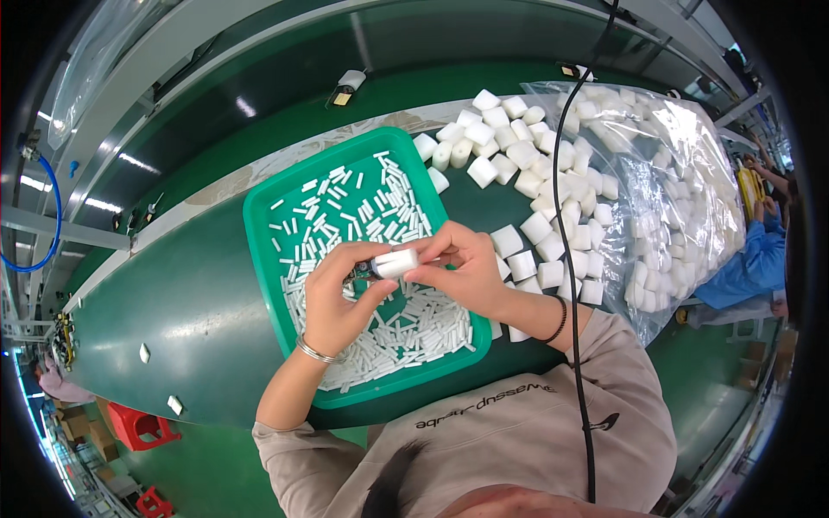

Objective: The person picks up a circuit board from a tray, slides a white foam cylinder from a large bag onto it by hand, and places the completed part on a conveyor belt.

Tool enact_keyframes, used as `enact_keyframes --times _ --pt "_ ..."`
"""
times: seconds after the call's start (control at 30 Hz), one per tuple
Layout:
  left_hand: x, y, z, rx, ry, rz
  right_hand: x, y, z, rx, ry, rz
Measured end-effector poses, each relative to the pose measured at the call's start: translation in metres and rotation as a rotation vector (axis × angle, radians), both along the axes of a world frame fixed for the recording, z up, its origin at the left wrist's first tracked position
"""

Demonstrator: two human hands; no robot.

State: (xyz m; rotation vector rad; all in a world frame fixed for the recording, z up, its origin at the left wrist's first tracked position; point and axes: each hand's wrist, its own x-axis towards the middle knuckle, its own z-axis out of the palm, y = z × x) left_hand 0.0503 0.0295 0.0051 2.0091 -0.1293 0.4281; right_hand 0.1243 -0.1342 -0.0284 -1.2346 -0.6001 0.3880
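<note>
Dark green worktop (pixel 207 319) stretches out to the left of the hands, with a red stool (pixel 138 427) on the floor farther off that way. Only the head view on my end, so going by that. Hands are close together over a green plastic tray (pixel 266 276), and loads of short white rods (pixel 414 315) lie in it beneath and around them. Just right of and beyond the hands there's a heap of chunky white blocks (pixel 535 226), then a clear plastic bag (pixel 691 129) full of more. A black cable (pixel 561 216) hangs across my picture, right of both hands.

Small white device (pixel 398 263) with a dark end sits between the hands, above the tray. Left hand (pixel 339 289) has the dark end pinched between thumb and fingers; right hand (pixel 471 272) is clamped on the white end with its fingertips. Can't tell from here if the right one also has a rod.

My guess: super light, stiff shell, kinda slick. I'd hold it by the sides and go easy on the dark end, which might be the fragile bit.
</note>
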Motion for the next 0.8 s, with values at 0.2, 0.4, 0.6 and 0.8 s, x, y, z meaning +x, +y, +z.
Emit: enact_keyframes --times 0.2,0.4,0.6,0.8 --pt "0.001 0.005 0.0 0.007 0.083 -0.011 -0.001 0.002 -0.008 0.103 0.074 0.031" --pt "0.048 0.083 0.001 -0.458 0.219 0.275 -0.007 0.002 0.01 -0.203 -0.046 0.111" --pt "0.123 0.261 -0.043 -0.491 0.242 0.831 -0.009 0.011 -0.005 -0.374 -0.654 0.19" --pt "0.134 0.331 -0.074 0.607 0.257 1.356 -0.008 0.012 0.003 -0.539 -0.97 0.127"
